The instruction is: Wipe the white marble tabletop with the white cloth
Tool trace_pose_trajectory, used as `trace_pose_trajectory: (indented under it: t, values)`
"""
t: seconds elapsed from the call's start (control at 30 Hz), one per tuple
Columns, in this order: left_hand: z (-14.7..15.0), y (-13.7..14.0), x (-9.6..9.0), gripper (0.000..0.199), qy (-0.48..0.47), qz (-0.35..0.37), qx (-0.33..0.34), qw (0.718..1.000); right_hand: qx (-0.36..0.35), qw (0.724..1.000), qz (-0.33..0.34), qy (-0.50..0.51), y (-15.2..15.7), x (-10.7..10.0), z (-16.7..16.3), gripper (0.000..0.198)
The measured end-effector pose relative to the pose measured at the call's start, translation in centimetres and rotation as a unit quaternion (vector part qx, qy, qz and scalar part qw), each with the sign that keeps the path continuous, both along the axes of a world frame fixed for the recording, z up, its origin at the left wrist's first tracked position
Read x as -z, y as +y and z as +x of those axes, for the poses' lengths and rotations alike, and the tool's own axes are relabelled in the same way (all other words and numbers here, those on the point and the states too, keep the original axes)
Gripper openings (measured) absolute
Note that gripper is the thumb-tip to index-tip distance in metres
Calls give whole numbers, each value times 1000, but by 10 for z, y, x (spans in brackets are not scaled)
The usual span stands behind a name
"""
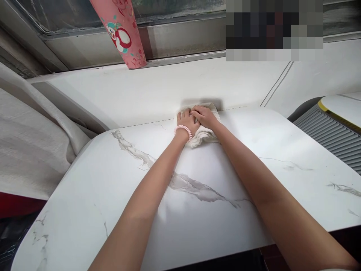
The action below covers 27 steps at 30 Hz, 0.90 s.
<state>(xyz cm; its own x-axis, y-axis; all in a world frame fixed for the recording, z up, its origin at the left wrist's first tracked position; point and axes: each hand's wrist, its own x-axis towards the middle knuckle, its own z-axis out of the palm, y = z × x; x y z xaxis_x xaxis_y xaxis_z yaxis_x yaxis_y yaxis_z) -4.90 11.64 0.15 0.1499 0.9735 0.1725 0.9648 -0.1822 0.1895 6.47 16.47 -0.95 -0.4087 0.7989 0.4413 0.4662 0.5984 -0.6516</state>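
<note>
Hands (186,122) (205,116), two, one cloth (201,137) beneath

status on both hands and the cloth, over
Left hand and right hand on cloth. Cloth rumpled at far edge of table. Wall just beyond.

Soft light leaves the white bench (84,195) bright, faintly glaring at lower centre. Blurred grey shadows mark the wall (158,90) behind. Pixelation hides the upper right; wide-angle stretching skews the edges.

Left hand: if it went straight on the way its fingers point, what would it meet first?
Probably the wall, just beyond the cloth beneath the left hand; the gap is unclear.
</note>
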Motion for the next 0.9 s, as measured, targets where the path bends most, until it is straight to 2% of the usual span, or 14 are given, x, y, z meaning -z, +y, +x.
trace_pose_trajectory:
  t: [0.43,0.9]
  values:
    - [4,-14,-4,57,28,-27,-5,999,27,999,11,-13,-16,2,4,22]
    - [30,-70,-5,57,16,-37,-2,999,23,999,33,-27,-67,3,29,22]
